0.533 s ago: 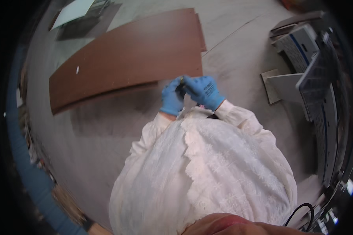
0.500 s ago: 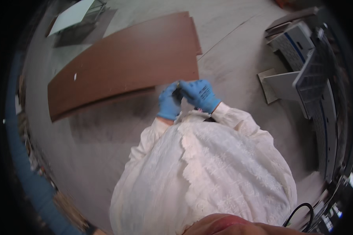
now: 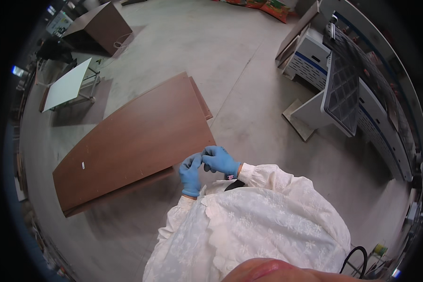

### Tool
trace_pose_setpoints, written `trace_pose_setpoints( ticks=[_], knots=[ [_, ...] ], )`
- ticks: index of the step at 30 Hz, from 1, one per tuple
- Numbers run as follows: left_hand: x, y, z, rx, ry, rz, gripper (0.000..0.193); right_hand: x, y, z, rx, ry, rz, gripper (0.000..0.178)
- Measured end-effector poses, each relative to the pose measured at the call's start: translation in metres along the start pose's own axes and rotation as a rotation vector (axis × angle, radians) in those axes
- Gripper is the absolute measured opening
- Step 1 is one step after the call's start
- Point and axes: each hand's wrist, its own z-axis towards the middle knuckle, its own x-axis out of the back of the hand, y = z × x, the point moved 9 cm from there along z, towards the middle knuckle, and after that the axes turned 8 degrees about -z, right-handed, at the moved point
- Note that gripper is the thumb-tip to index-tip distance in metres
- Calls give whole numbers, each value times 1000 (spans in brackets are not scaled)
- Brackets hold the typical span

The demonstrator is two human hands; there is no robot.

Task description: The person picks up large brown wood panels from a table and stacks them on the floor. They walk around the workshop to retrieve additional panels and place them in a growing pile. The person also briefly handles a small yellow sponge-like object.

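Both hands wear blue gloves with darker palms and meet in front of my waist. My left hand (image 3: 190, 175) has its fingers bent together, its fingertips against those of my right hand (image 3: 220, 160). The right hand is closed in a pinch. Whatever the fingers hold, if anything, is too small or hidden to name. Just beyond the hands lies the near right corner of a stack of brown wood-grain panels (image 3: 136, 141), with a small white label (image 3: 83, 165) on the top panel. Neither hand clearly touches the stack.
To the right stands a long white and blue machine (image 3: 310, 63) with a dark gridded table (image 3: 341, 91). A white panel (image 3: 68, 87) rests on a wheeled metal frame at the far left, near a large brown box-like block (image 3: 98, 29). Colourful sacks (image 3: 273, 8) lie at the far end.
The view has tipped up, so panels and hands appear lower and more of the far floor shows. My hands stay together at the fingertips.
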Motion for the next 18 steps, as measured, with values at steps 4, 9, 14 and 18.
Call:
trace_pose_setpoints(
  ticks=[4, 9, 14, 18],
  knots=[
    [-5, 2, 5, -1, -125, 30, 19, 2, 7, 9, -21, -12, 75, 17],
    [15, -6, 22, 140, -116, 8, 19, 0, 0, 14, 32, 194, -200, 20],
    [20, -9, 41, 334, -283, -133, 24, 7, -33, 7, 184, 431, -559, 33],
    [18, -21, 50, 554, -502, 58, 24, -5, -23, 11, 170, 140, -490, 35]
  ],
)
